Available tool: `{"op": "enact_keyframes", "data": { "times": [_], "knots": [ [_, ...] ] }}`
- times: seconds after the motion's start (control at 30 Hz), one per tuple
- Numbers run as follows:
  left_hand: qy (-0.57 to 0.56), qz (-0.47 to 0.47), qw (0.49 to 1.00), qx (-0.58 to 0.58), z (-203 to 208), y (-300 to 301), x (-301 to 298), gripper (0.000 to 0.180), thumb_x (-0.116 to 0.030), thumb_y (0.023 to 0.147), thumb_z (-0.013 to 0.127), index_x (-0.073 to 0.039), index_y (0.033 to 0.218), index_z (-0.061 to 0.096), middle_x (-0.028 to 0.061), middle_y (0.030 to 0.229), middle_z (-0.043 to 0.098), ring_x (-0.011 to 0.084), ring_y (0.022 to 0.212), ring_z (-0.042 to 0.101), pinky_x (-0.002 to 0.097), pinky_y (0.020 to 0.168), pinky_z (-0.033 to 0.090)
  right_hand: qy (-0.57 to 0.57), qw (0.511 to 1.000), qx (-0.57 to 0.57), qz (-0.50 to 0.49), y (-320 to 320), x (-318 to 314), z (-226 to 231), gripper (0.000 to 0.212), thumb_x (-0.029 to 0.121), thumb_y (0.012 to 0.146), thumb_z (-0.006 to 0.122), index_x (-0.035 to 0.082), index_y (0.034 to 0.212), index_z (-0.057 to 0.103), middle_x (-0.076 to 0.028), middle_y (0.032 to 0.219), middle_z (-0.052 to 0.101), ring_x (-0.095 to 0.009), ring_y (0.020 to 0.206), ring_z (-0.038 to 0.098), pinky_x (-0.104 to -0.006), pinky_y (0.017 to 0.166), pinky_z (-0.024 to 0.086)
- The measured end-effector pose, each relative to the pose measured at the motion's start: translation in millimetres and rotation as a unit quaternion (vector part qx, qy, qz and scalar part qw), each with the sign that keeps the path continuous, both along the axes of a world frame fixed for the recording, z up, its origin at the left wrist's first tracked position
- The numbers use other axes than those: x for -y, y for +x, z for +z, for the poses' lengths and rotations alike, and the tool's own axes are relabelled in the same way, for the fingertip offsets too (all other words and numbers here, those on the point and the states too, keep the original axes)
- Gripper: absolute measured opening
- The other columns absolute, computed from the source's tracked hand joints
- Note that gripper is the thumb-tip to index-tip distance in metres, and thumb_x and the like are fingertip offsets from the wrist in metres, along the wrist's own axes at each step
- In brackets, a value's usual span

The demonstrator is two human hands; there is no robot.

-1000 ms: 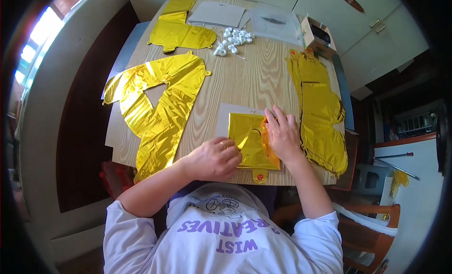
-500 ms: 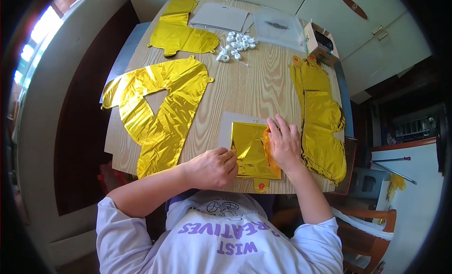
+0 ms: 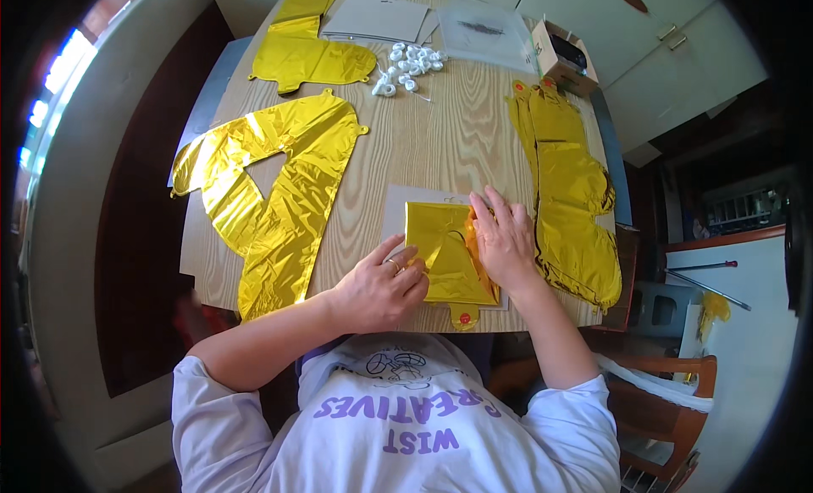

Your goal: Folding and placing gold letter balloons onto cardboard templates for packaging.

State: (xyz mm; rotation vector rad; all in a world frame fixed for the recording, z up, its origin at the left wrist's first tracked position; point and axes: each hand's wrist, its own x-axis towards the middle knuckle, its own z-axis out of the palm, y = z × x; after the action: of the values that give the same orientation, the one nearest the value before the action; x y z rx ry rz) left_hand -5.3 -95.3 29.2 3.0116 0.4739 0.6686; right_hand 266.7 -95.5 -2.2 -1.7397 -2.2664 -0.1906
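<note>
Table (image 3: 423, 146): fills the middle of the view, wood-grained.
Left foil (image 3: 296, 205): lies flat on the table, gold, wrinkled, with a triangular hole.
Right foils (image 3: 576, 205): lie stacked along the right edge.
Far foil (image 3: 313, 61): lies at the far left.
Left forearm (image 3: 271, 336): slants in from lower left, elbow bent and turned out, sleeve pushed up.
Right forearm (image 3: 550, 328): slants up and inward from lower right, more steeply.
Clear sheet (image 3: 491, 52): lies at the far edge, beside grey cards (image 3: 377, 20).
Pale card (image 3: 395, 209): lies at the near edge, between left foil and right foils.
Folded foil (image 3: 436, 247): lies on the pale card, between both hands, right side tinted orange.
Box (image 3: 567, 80): stands at the far right corner, holding something dark.
Left hand (image 3: 377, 285): reaches across to the left edge of the folded foil, back upward, uppermost digit stretched out and apart, others bent; cannot tell whether pinching the foil.
Right hand (image 3: 504, 243): rests on the right side of the folded foil, back upward, fingers nearly straight, slightly apart, pointing away from the body.
White rolls (image 3: 412, 85): lie clustered before the grey cards.
Red spot (image 3: 465, 319): marks the tab of the folded foil.
</note>
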Motion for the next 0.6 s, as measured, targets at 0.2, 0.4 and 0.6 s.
{"op": "enact_keyframes", "data": {
  "times": [0.2,0.4,0.6],
  "knots": [
    [-0.064,-0.001,0.997,0.033,-10.9,-0.7,1.3,0.035,-0.016,0.075,0.066,-0.001,0.107,0.066,0.0141,0.115,0.066,0.0307,0.115,0.064,0.0531,0.108,0.045,-0.017,1.000,0.001,-0.011,0.3,0.4,0.7,0.046,0.018,0.094,0.061,0.012,0.140,0.057,-0.011,0.145,0.053,-0.032,0.101,0.054,-0.0457,0.091,0.047],
    [-0.054,-0.034,0.998,0.020,-13.3,-6.5,-13.8,0.038,-0.017,0.076,0.071,-0.002,0.110,0.067,0.0145,0.122,0.065,0.0299,0.120,0.062,0.0540,0.108,0.044,-0.022,1.000,0.005,-0.006,-0.5,0.4,2.6,0.049,0.017,0.093,0.061,0.011,0.141,0.055,-0.013,0.146,0.052,-0.032,0.102,0.053,-0.0462,0.092,0.046],
    [-0.120,-0.005,0.991,0.052,-18.9,-0.3,-21.0,0.040,-0.019,0.075,0.075,-0.005,0.112,0.068,0.0145,0.127,0.062,0.0322,0.124,0.058,0.0530,0.109,0.044,-0.021,0.999,0.002,0.028,1.0,-8.8,15.3,0.040,0.016,0.093,0.063,0.008,0.132,0.063,-0.015,0.140,0.057,-0.033,0.103,0.058,-0.0455,0.090,0.049]
  ]
}}
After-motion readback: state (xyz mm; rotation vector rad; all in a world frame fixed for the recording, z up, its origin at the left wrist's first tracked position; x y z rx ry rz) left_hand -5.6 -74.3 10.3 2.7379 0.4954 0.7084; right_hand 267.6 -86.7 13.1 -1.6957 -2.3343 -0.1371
